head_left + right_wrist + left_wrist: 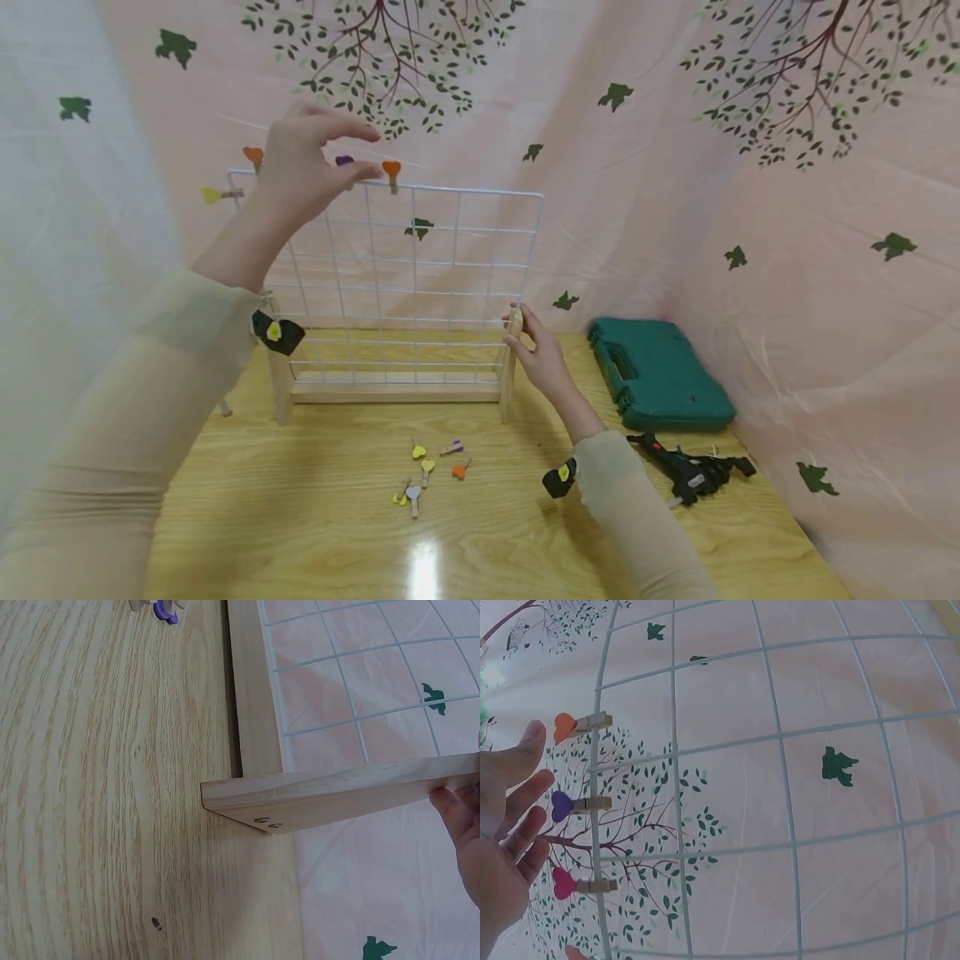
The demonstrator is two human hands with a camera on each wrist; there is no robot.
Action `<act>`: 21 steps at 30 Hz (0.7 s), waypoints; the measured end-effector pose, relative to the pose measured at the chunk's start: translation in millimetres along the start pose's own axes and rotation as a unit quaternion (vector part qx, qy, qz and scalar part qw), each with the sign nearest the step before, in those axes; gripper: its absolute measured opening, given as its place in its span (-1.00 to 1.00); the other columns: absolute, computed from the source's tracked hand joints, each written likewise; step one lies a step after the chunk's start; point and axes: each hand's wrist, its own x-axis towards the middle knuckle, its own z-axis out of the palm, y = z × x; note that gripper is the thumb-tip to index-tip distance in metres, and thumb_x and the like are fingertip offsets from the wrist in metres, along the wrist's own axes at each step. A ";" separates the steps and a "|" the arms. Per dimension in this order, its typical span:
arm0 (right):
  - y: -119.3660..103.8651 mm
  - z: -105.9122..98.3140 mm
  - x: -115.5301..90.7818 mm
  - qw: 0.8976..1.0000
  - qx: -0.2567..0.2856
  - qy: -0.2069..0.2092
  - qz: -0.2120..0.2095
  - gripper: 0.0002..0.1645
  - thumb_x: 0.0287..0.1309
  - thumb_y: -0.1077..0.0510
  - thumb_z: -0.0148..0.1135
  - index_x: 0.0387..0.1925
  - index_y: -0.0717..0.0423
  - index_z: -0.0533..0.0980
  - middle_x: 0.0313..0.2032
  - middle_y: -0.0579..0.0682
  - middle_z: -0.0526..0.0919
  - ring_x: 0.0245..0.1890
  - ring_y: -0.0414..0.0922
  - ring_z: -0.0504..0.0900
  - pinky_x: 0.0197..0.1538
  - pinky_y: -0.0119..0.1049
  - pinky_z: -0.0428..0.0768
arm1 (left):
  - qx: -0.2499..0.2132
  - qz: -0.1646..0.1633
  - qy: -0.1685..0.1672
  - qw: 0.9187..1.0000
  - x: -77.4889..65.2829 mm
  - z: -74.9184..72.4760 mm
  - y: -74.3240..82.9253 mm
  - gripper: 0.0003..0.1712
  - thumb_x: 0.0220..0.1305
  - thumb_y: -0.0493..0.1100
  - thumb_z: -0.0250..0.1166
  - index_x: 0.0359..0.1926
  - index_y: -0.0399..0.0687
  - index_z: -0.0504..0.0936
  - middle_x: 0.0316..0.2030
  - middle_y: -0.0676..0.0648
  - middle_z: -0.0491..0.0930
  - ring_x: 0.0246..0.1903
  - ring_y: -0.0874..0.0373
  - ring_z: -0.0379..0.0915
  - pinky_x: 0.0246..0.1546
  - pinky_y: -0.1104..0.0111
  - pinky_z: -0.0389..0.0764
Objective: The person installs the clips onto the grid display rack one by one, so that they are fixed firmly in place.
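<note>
Curving apart, left fingers [345,127] hover by heart-topped pegs [584,804]; right fingers [450,811] clamp a flat wooden upright [315,799].

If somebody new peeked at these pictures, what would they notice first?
Probably the bright orange heart clothespin on the top wire of the white grid, right beside the left hand. Next might come the green plastic case lying on the table, right of the wooden stand. Loose heart clothespins also lie scattered in front of the stand.
</note>
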 end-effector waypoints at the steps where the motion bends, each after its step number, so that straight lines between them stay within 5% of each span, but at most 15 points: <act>1: -4.4 -0.4 -0.4 1.000 0.002 0.001 -0.002 -0.34 0.09 0.34 0.11 0.25 0.25 0.16 -0.03 0.24 0.50 0.00 0.09 0.49 0.06 -0.01 0.38 | 0.002 -0.004 0.007 1.000 -3.4 -4.0 -2.1 -0.54 0.00 0.08 0.28 -0.03 0.07 0.57 -0.04 0.00 0.48 0.02 0.13 0.19 0.03 0.25 0.24; 12: -14.7 -0.7 -1.9 1.000 0.004 -0.004 0.014 -0.34 0.11 0.34 0.10 0.25 0.26 0.14 -0.01 0.26 0.48 0.03 0.08 0.46 0.06 0.01 0.38 | -0.004 -0.054 0.123 0.991 -54.7 -45.5 -41.1 -0.45 0.04 0.01 0.28 0.11 0.14 0.43 0.07 0.10 0.45 0.02 0.28 0.22 -0.11 0.61 0.15; 21: 20.5 4.7 0.1 1.000 -0.011 -0.006 0.019 -0.31 0.15 0.20 0.09 0.30 0.05 0.10 0.04 0.10 0.48 0.07 -0.02 0.44 0.01 -0.13 0.46 | -0.029 -0.149 0.126 0.980 -113.2 -43.0 -97.3 -0.33 0.04 -0.03 0.29 0.20 0.33 0.27 0.16 0.20 0.30 0.11 0.36 0.21 -0.08 0.64 0.22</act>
